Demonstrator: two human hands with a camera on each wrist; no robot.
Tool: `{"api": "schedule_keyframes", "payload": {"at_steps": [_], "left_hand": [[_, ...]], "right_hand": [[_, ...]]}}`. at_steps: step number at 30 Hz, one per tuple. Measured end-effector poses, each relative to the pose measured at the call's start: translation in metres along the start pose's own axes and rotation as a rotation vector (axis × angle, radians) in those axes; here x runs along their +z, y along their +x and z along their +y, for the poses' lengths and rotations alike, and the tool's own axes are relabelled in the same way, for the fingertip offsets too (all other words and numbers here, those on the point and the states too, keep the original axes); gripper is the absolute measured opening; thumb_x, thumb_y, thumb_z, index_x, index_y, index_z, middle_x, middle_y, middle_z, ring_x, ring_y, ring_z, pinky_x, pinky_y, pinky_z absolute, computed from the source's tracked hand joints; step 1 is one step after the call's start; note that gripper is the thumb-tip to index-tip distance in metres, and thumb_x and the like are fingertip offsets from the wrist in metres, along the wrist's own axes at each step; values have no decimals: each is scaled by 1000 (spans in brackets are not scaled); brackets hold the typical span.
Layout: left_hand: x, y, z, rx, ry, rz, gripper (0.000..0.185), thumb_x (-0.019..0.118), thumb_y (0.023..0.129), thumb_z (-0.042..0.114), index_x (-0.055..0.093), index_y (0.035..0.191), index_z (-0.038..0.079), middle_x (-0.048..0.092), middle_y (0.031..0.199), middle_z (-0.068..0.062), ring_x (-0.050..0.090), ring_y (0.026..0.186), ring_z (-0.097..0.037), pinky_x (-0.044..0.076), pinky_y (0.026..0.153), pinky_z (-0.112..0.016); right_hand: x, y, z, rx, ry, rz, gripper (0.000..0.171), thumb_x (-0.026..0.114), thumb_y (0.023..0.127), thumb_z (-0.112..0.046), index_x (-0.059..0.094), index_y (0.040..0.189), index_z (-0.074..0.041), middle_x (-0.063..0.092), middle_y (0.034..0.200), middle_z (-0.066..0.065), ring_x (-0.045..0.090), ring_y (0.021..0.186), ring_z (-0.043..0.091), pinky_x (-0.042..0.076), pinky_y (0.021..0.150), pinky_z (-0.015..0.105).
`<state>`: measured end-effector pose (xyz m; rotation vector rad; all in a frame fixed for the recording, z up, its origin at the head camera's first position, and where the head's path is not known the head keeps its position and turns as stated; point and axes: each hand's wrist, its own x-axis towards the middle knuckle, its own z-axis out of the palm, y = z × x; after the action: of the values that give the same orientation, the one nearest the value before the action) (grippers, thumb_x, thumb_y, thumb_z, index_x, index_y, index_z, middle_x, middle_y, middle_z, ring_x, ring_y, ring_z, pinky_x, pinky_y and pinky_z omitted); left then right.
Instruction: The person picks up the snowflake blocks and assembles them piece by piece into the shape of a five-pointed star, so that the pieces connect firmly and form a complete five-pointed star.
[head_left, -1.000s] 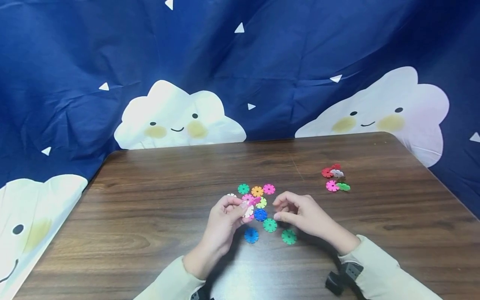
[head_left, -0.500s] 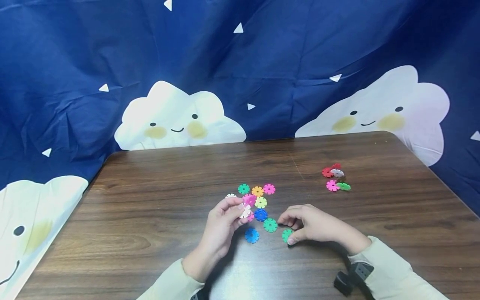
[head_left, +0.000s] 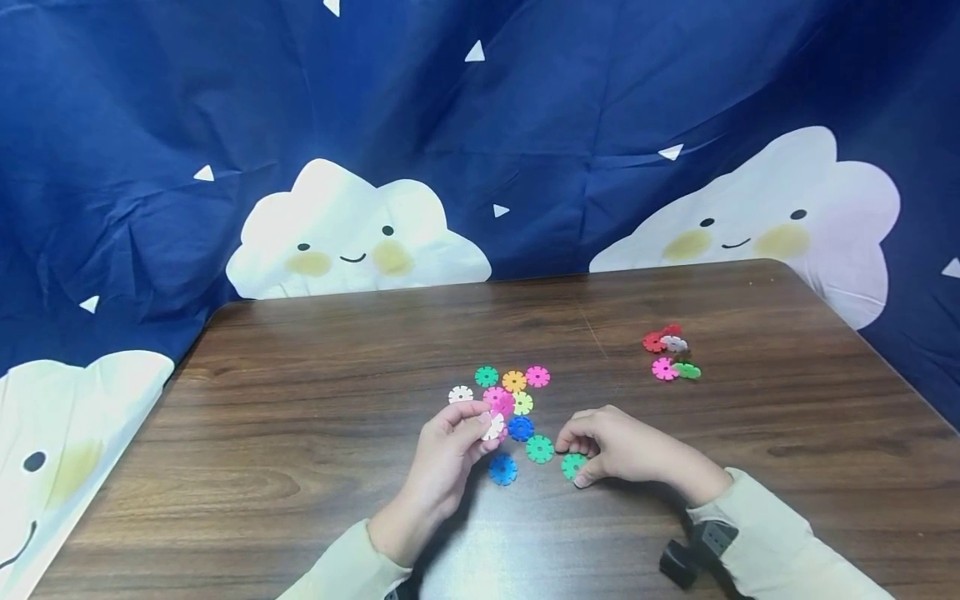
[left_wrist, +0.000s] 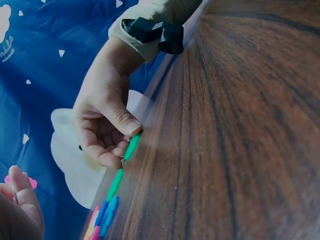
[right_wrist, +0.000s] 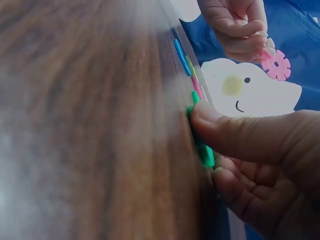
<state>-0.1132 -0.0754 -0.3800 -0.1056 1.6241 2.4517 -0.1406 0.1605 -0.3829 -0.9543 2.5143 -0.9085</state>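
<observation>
In the head view my left hand (head_left: 446,454) pinches a white notched interlocking disc (head_left: 493,427) joined to a pink disc (head_left: 501,405). The right wrist view shows that pink disc (right_wrist: 276,65) jutting from the left fingertips. My right hand (head_left: 622,450) pinches a green disc (head_left: 572,466) at the tabletop, its thumb on the near edge and fingers curled at the other side. Part of this disc is hidden by the hand. Just left of it lie another green disc (head_left: 539,449), a dark blue disc (head_left: 521,428) and a lighter blue disc (head_left: 503,469).
Beyond the left hand lie a loose white disc (head_left: 461,395), a green disc (head_left: 486,377), an orange disc (head_left: 514,381), a pink disc (head_left: 537,377) and a yellow-green disc (head_left: 522,403). Discs including a red one (head_left: 654,342) and a bright pink one (head_left: 663,369) lie farther right on the wooden table (head_left: 337,358).
My right hand has moved down and slightly right from beside the dark blue disc to the nearest green disc and taken hold of it. The left hand's joined discs have turned slightly.
</observation>
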Motion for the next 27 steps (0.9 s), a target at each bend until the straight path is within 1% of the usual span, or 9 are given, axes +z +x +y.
{"api": "schedule_keyframes", "payload": {"at_steps": [6, 11, 15, 18, 21, 24, 27], "left_hand": [[2, 1, -4, -8, 10, -6, 12, 54, 86, -3, 57, 97, -4, 59, 79, 0, 58, 66, -7, 52, 66, -18], [4, 0, -6, -6, -1, -18, 10, 53, 86, -4, 56, 95, -1, 58, 77, 0, 57, 64, -7, 52, 65, -18], [5, -1, -8, -4, -14, -26, 10, 52, 85, -5, 55, 94, 0, 57, 74, 1, 57, 65, -7, 52, 66, -19], [7, -1, -9, -9, -15, -27, 12, 52, 85, -6, 54, 94, 0, 56, 72, 2, 57, 65, -7, 53, 66, -19], [8, -2, -10, -6, -15, -24, 12, 52, 85, -6, 54, 95, 0, 56, 72, 3, 57, 66, -6, 53, 66, -20], [8, -2, -10, 1, -13, -15, 12, 52, 85, -6, 54, 95, 0, 56, 72, 3, 57, 66, -6, 54, 66, -21], [8, -2, -11, -5, -5, -5, 12, 53, 84, -6, 54, 94, 0, 56, 71, 3, 57, 65, -6, 54, 65, -21]], "right_hand": [[-1, 3, -8, 42, -80, -7, 26, 80, 67, -16, 63, 87, -16, 53, 81, -9, 46, 75, 5, 42, 66, 22], [-2, 5, -11, 80, -73, -23, 26, 80, 68, -13, 57, 80, -16, 49, 74, -8, 44, 71, 7, 39, 62, 22], [-2, 4, -10, 74, -60, -25, 26, 79, 69, -13, 54, 74, -18, 46, 67, -10, 43, 64, 5, 38, 58, 21], [-1, 4, -8, 30, -76, 30, 24, 78, 70, -14, 55, 71, -19, 46, 60, -14, 41, 58, 1, 37, 53, 20], [1, 5, -8, 5, -73, 124, 21, 77, 73, -13, 56, 72, -19, 46, 58, -16, 39, 54, -1, 36, 49, 18], [5, 6, -8, 11, -23, 217, 17, 73, 77, -11, 57, 76, -17, 47, 58, -14, 41, 53, -2, 38, 49, 19], [8, 8, -12, 16, 25, 289, 13, 70, 80, -9, 59, 83, -15, 52, 60, -13, 47, 54, -1, 42, 52, 19]]}}
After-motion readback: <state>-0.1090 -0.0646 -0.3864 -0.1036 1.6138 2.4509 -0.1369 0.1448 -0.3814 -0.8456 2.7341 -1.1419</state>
